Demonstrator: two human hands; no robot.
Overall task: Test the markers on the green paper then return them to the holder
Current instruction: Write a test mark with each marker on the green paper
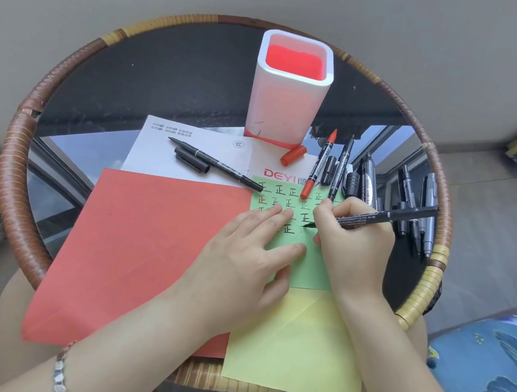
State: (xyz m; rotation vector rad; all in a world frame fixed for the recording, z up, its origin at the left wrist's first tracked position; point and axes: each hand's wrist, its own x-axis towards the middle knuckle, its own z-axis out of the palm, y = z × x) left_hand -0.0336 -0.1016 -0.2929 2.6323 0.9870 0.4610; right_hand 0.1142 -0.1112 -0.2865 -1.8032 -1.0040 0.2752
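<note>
On the green paper (307, 263), left hand (245, 257) lies flat, open; right hand (354, 236) grips a black marker (388, 216), tip largely hidden. Behind the paper stands the holder (288, 97), interior unreadable.

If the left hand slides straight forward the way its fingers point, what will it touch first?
Probably the uncapped red marker lying across the top edge of the green paper; the left hand points up-right toward its lower end, though the exact line is uncertain.

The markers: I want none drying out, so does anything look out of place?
Yes. The red marker lies uncapped, its red cap loose by the holder. The black marker on the white sheet is uncapped too, its cap alongside.
</note>
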